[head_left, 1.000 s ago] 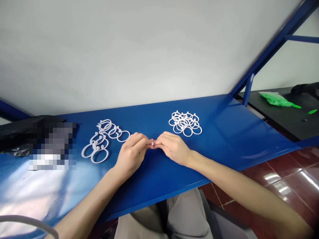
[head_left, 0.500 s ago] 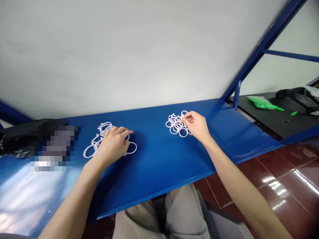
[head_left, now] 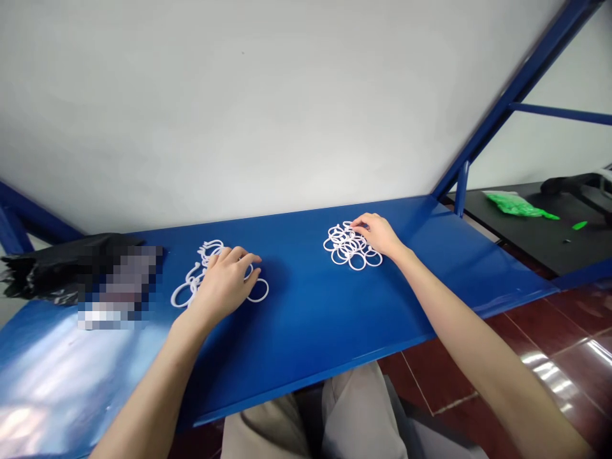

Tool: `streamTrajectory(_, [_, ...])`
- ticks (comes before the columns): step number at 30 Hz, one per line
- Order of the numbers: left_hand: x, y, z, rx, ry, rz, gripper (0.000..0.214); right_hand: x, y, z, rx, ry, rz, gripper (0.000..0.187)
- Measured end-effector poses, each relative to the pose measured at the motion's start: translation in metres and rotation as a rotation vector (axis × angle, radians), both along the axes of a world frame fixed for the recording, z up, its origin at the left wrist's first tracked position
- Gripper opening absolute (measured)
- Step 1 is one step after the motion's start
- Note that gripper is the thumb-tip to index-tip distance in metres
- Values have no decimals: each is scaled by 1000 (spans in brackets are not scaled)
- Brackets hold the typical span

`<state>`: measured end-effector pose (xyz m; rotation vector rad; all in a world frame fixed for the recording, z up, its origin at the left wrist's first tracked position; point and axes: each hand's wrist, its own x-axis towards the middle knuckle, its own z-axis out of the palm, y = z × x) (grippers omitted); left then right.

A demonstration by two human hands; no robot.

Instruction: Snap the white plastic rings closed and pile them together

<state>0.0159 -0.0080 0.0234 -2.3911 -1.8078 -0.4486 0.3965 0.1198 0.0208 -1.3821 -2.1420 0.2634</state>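
Note:
Two heaps of white plastic rings lie on the blue table (head_left: pixel 306 319). My left hand (head_left: pixel 224 280) rests palm down on the left heap (head_left: pixel 183 294), fingers spread, with one ring (head_left: pixel 259 291) lying just past my fingertips. My right hand (head_left: pixel 380 234) reaches to the right heap (head_left: pixel 347 250); its thumb and fingertips close together on a ring at the heap's far edge. Part of each heap is hidden under a hand.
A black plastic bag (head_left: pixel 52 268) and a blurred patch sit at the table's left end. A blue slanted frame post (head_left: pixel 507 108) rises at the right. Beyond it a black table (head_left: pixel 535 236) carries a green bag (head_left: pixel 514 204). My knees are under the front edge.
A second ago both hands met at the middle, pinching one small piece. They have since parted: the left hand went to the left heap, the right to the right heap.

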Motion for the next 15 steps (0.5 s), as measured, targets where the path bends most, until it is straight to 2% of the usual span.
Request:
streamTrajectory(6, [1,-4,-3,-56,117,16,38,-3,3,-3,22,-15,37,18])
streamTrajectory(15, [0,-4,-2,-75,20,-34,36,-4,-12,2,97,26,19,20])
